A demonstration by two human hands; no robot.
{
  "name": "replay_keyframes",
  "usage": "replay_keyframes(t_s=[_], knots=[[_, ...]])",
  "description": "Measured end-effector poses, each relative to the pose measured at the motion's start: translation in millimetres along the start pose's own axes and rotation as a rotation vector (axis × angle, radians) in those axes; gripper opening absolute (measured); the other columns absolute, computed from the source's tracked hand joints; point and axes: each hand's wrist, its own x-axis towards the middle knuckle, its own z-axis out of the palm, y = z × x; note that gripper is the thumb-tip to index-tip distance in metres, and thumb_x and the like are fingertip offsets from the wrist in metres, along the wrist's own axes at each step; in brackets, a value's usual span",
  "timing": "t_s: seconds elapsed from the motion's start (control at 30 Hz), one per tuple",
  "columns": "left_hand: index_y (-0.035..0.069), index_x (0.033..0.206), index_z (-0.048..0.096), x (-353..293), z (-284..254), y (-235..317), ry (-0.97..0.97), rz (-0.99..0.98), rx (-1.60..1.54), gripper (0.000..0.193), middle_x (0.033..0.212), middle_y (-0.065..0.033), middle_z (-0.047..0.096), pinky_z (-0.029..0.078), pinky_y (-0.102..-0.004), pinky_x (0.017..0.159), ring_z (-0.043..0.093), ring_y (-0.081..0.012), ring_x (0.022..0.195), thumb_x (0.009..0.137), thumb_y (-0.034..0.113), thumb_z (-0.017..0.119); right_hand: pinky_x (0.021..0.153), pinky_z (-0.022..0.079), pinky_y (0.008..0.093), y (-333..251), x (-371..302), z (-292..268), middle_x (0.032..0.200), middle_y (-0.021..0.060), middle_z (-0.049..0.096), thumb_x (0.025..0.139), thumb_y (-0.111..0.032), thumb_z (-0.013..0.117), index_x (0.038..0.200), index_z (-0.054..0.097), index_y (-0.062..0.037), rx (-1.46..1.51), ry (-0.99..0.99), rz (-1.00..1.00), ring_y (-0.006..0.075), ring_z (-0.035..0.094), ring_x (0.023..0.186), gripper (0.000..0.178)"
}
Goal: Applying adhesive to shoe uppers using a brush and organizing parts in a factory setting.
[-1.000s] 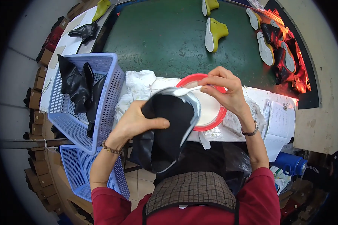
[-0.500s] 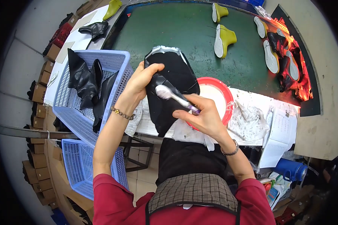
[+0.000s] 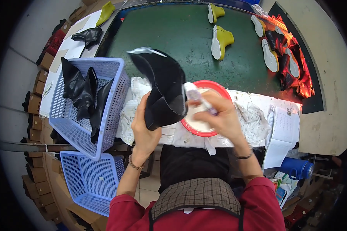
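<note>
My left hand (image 3: 145, 125) is closed around a black boot upper (image 3: 162, 82), held up and turned over the front of the table. White paste coats the upper's far rim. In my right hand (image 3: 219, 113) is a brush (image 3: 191, 91) with a white head and a purple-and-white handle, smeared by motion. The brush head is close to the upper's right edge; whether it touches cannot be told. Below and behind my right hand stands a red bowl (image 3: 215, 85) holding a white, creamy liquid, partly covered by that hand.
A blue basket (image 3: 124, 73) with several black uppers stands left, above a second blue basket (image 3: 89, 169). Yellow lasted shoes (image 3: 222, 40) stand on the green tabletop (image 3: 162, 27). Shoes sit by a glowing orange heater (image 3: 306, 82). A stained cloth (image 3: 254, 121) and papers (image 3: 285, 131) lie right.
The black upper has been turned and tilted, and my left hand has shifted lower on it. My right hand and the brush have moved slightly right, toward the upper's right edge.
</note>
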Motion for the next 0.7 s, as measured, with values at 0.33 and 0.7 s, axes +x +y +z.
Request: replay_keyframes(t_s=[0.33,0.7], knots=[[0.001,0.145,0.050,6,-20,15,-0.233,0.062,0.032,0.074,0.144,-0.0239,0.055,0.041,-0.0425,0.112,0.053,-0.0389,0.134,0.074,-0.016,0.064,0.060,0.050,0.0362,35,-66,-64,0.086,0.0039,0.063,0.087,-0.023,0.075,0.100,0.078,-0.0141,-1.205,-0.019,0.137,0.0212,0.064,0.069,0.016],[0.001,0.138,0.055,3,-22,40,-0.415,0.292,0.033,0.068,0.143,-0.0262,0.056,0.041,-0.0502,0.112,0.052,-0.0469,0.132,0.075,0.007,0.080,0.052,0.042,0.0240,5,-51,-72,0.082,0.0051,0.066,0.083,-0.006,0.079,0.100,0.079,-0.0059,-0.559,0.332,0.202,0.0098,0.057,0.063,0.017]])
